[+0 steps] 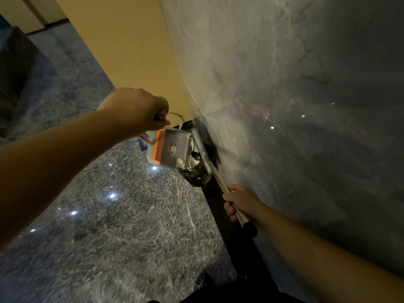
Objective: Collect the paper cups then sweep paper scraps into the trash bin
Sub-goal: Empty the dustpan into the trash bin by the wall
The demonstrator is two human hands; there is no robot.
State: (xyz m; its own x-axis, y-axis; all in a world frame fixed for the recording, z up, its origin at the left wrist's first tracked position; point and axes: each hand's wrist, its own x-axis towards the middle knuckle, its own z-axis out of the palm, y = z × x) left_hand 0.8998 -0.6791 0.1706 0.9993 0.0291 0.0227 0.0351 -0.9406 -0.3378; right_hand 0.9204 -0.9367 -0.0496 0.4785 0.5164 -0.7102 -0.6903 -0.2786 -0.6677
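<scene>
Head view, looking down along a marble wall (284,84). The left hand (135,108), fingers curled tight around the dustpan's handle, holds the grey dustpan (168,147) tipped just below and to the right of its knuckles. White paper scraps (192,160) lie at the pan's lower lip, directly under that hand's reach, spilling toward the black-lined trash bin (196,176) beneath. The right hand (240,202) is clamped around the broom handle (215,173), which runs up and away from it to the broom head (209,143), apparently against the wall; blur makes contact uncertain. The bin sits between the hands on the dark polished floor (120,226).
</scene>
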